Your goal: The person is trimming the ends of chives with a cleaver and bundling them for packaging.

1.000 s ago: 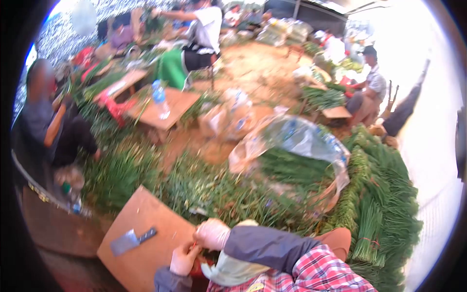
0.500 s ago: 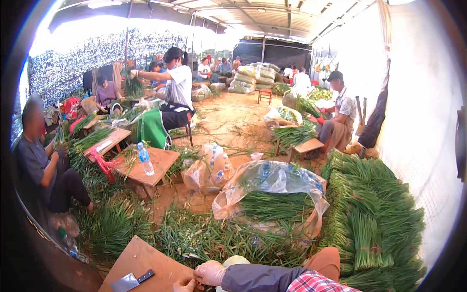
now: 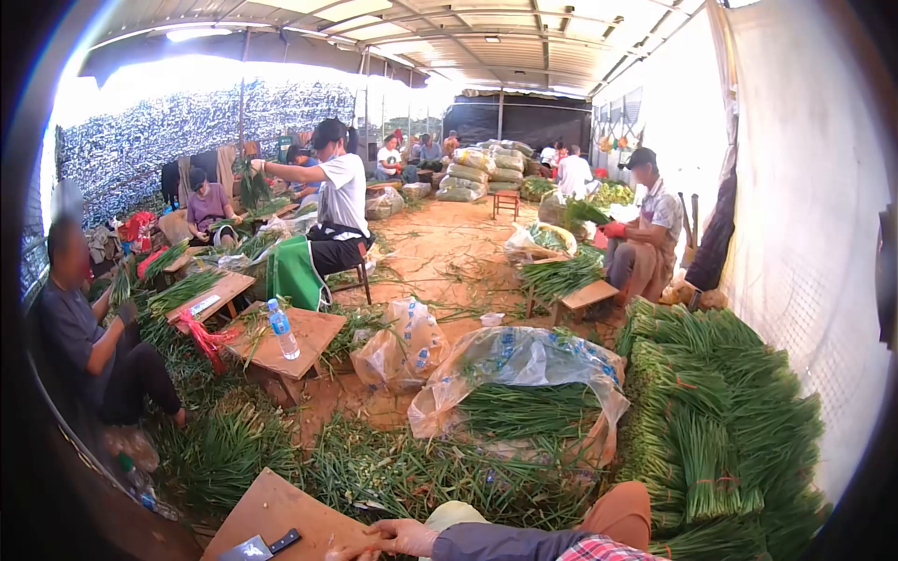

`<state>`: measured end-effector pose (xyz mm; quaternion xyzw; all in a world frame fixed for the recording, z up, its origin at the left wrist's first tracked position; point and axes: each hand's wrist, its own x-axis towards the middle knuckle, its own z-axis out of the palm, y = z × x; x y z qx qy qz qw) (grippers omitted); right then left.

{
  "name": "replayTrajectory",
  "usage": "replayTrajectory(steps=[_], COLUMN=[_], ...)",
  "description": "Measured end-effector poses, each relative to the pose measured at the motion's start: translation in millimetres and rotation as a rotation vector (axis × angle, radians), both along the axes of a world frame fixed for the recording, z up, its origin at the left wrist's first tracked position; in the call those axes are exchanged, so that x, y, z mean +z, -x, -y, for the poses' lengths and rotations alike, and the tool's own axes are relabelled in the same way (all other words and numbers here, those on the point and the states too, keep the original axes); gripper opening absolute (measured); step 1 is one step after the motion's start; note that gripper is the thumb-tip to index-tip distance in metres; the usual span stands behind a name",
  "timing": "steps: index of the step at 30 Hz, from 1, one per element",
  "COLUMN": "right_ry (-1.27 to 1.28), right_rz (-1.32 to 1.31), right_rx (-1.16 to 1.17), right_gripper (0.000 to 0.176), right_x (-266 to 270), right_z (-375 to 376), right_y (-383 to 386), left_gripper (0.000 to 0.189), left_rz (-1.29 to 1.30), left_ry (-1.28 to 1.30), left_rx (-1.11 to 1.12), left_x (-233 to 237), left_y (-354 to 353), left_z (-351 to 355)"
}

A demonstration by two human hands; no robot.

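Note:
My right hand, in a thin pale glove and a dark sleeve, is at the right edge of a brown wooden board. Its fingers curl down and leftward; whatever they pinch, if anything, is hidden. Only a sliver of my left hand shows at the bottom edge, close to the right fingertips, its grip cut off by the frame. A cleaver with a black handle lies on the board, left of both hands. Bits of green show just beneath the right hand.
Loose green stalks cover the ground beyond the board. Behind them sits an open plastic bag of stalks. Tied bundles are stacked at right. A water bottle stands on a low table. Several people sit working around.
The view has shifted slightly, and board and cleaver appear lower. My hands sit lower in the frame, the left now mostly cut off. The person at right holds the green bunch differently.

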<state>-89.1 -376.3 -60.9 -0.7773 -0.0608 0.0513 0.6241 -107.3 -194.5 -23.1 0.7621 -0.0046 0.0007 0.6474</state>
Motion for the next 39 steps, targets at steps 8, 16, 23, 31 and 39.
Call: replayTrajectory(steps=[8, 16, 23, 31, 39], right_ry=[-0.223, -0.272, -0.218, -0.205, 0.626], right_rz=[-0.435, -0.353, -0.534, -0.614, -0.143], right_rx=[0.153, -0.091, -0.373, -0.468, -0.29], right_gripper=[0.042, 0.037, 0.037, 0.038, 0.056], right_x=[20.6, 2.3, -13.3, -28.1, 90.9], right_z=[35.3, 87.6, 138.1, 180.4, 202.2], right_y=[-10.9, 6.1, 28.3, 35.6, -173.4], left_gripper=[0.016, 0.021, 0.021, 0.012, 0.018], left_rz=[-0.33, -0.36, -0.326, -0.253, -0.067], left_ry=[0.089, -0.07, -0.099, 0.052, -0.524], left_rx=[0.084, 0.333, 0.444, 0.642, 0.514], left_x=[-60.2, -185.2, -179.7, -197.2, -187.1], left_y=[-47.6, -112.2, -170.5, -223.3, -214.6], left_z=[-104.6, -97.7, -89.0, -118.0, -95.1])
